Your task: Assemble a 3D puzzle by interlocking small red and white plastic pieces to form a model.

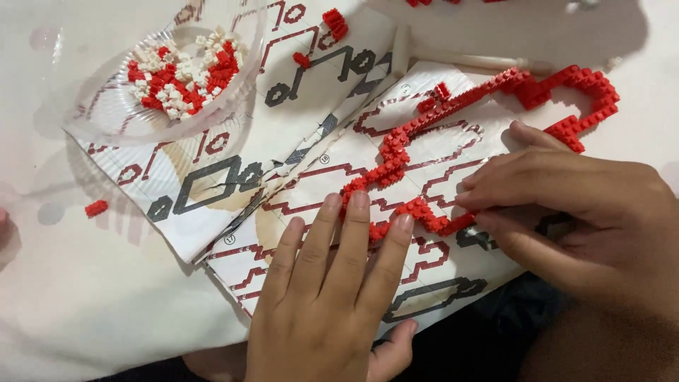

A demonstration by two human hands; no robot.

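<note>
My left hand (332, 297) lay nearest me, flat and spread, its fingertips (359, 201) pressing the near end of the red brick chain (424, 117) onto the instruction sheet (311, 177). Just right of that end, my right hand (587, 212) had its grip pressed together, pinching the chain's lowest bend between thumb and forefinger. From there the chain ran up and away across the sheet in a thin, studded zigzag, ending in an open loop beyond the sheet's far right corner, on the pale counter (85, 304). I judged it light but brittle: tiny hard plastic bricks, likely to snap apart at any joint, so best supported close to where it was pressed. The sheet was creased glossy paper with red and black outline diagrams. Far left of the chain, a clear plastic bowl (106, 117) held loose red and white bricks (184, 71).
</note>
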